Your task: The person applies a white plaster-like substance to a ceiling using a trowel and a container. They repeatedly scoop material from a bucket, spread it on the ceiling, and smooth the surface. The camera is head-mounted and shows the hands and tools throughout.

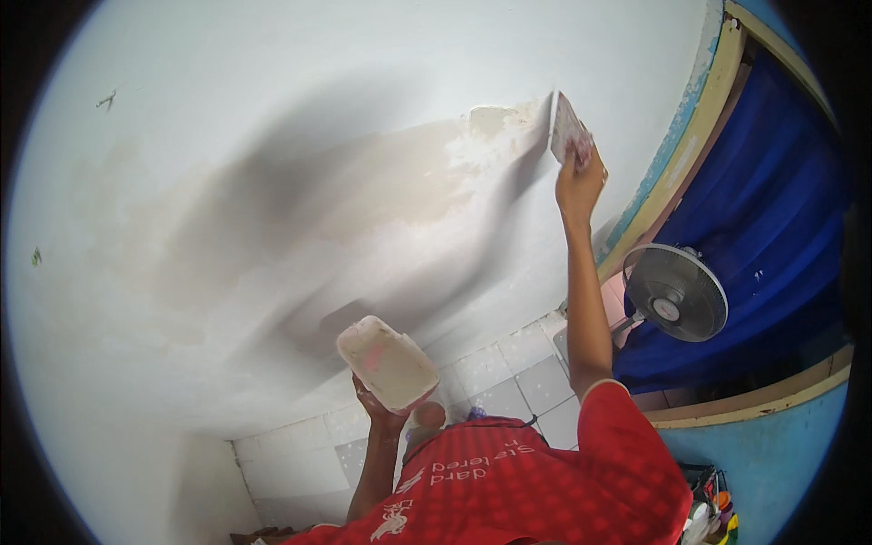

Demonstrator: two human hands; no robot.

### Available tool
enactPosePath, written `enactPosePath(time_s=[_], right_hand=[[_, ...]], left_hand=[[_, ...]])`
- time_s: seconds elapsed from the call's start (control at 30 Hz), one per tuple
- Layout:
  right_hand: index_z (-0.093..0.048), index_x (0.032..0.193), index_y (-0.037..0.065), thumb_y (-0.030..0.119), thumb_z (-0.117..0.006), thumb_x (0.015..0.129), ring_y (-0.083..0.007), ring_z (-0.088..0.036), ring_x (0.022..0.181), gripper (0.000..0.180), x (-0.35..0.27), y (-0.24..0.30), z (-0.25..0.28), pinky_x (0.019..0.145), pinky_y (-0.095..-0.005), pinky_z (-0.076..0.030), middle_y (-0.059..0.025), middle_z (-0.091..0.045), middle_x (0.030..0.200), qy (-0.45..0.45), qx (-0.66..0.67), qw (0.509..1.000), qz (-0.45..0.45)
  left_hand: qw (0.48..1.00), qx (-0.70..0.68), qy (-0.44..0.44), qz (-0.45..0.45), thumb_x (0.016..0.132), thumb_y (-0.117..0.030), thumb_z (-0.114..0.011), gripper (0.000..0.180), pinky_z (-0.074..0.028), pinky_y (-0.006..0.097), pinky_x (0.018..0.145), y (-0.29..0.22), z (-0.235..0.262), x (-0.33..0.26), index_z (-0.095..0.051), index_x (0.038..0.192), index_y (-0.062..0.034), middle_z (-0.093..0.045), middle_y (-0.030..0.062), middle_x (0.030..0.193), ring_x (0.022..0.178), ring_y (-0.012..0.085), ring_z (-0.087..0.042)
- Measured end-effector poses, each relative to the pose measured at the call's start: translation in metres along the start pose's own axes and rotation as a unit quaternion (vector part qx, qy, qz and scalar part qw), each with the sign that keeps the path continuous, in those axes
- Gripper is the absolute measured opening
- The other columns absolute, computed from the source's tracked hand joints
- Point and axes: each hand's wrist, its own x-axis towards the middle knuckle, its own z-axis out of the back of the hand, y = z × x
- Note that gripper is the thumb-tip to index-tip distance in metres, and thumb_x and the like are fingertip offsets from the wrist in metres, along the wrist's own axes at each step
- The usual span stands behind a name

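Pale tub (392,371), pink-smeared inside, rests in the left hand (382,413).

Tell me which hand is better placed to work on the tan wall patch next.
Probably the right hand: it holds the flat tool up by the wall, near the right end of the tan patch. The left hand is lower, occupied with the pale container.

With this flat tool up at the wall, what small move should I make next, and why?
Probably sweep the flat tool leftward over the beige patch. Your right hand holds it tilted just right of the patch's ragged end, where beige shows among white. Your left hand has the pale tub lower down, seemingly out of the way.
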Motion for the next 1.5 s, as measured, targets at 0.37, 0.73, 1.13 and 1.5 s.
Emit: enactPosePath(time_s=[0.37,0.73,1.13,1.5], right_hand=[[-0.07,0.13,0.009,-0.008,-0.061,0.09,-0.039,-0.071,0.102,0.044,-0.079,0.027,0.011,0.089,-0.0396,-0.057,-0.0208,-0.073,0.117,0.364,0.02,0.929,0.06],[-0.071,0.134,0.018,-0.007,-0.065,0.079,-0.03,-0.058,0.135,0.061,-0.035,0.012,-0.011,0.115,-0.0471,-0.044,-0.0057,-0.065,0.141,0.196,-0.065,0.938,0.278],[-0.069,0.131,0.004,0.0,-0.058,0.095,-0.0392,-0.071,0.11,0.038,-0.128,-0.061,0.026,0.095,-0.0427,-0.055,-0.0199,-0.074,0.117,0.214,-0.017,0.974,0.073],[-0.065,0.135,0.006,-0.011,-0.057,0.084,-0.0438,-0.067,0.114,0.054,-0.11,0.039,-0.026,0.099,-0.0463,-0.053,-0.024,-0.069,0.125,0.129,-0.012,0.988,0.078]], left_hand=[[0.994,-0.069,-0.073,0.047,0.108,-0.052,-0.03,0.058,-0.062,0.046,0.091,0.004,0.022,-0.01,-0.048,0.143,-0.0082,-0.064,0.0131,0.13,0.113,0.0278,-0.068],[0.999,-0.003,-0.026,-0.021,0.105,-0.05,-0.044,0.059,-0.061,0.047,0.094,0.01,0.015,-0.007,-0.044,0.147,-0.008,-0.062,0.0141,0.133,0.117,0.028,-0.066],[0.991,-0.115,-0.032,0.061,0.106,-0.057,-0.029,0.064,-0.055,0.052,0.101,0.007,0.036,-0.005,-0.045,0.149,-0.0119,-0.059,0.0125,0.138,0.125,0.031,-0.061],[0.999,-0.032,-0.032,-0.008,0.107,-0.054,-0.033,0.06,-0.059,0.049,0.097,0.016,0.038,-0.01,-0.044,0.147,-0.0108,-0.06,0.0119,0.134,0.121,0.0289,-0.064]])
